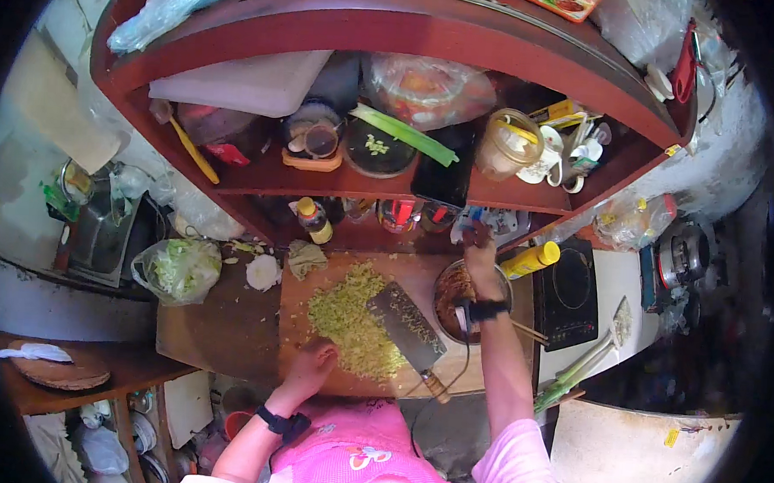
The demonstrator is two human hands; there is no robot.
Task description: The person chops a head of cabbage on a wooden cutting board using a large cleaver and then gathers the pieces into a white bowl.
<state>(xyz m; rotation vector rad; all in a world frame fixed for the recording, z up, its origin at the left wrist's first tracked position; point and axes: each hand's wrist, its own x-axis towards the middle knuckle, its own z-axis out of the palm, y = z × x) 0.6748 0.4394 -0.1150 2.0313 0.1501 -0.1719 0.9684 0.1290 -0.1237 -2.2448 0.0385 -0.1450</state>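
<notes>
My right hand (482, 246) reaches over a metal bowl (450, 296) of brown filling to the lower shelf of the red cabinet, at plastic packets (506, 222); whether it grips one is unclear. My left hand (320, 361), fingers curled, rests at the lower left of a heap of finely chopped pale green vegetable (351, 317) on the wooden board (295, 351); nothing shows in it. Between heap and bowl lies a cleaver (409, 326), chopped bits on its blade and its wooden handle at the board's front edge. Chopsticks (530, 333) stick out from beside the bowl.
A yellow-capped bottle (530, 259) and an induction cooker (569, 295) stand right of the bowl; scallions (575, 373) lie in front. A bag of cut vegetable (182, 268), a white round piece (264, 273) and a crumpled cloth (306, 259) are at the left. Above, the cabinet shelf (266, 183) juts out.
</notes>
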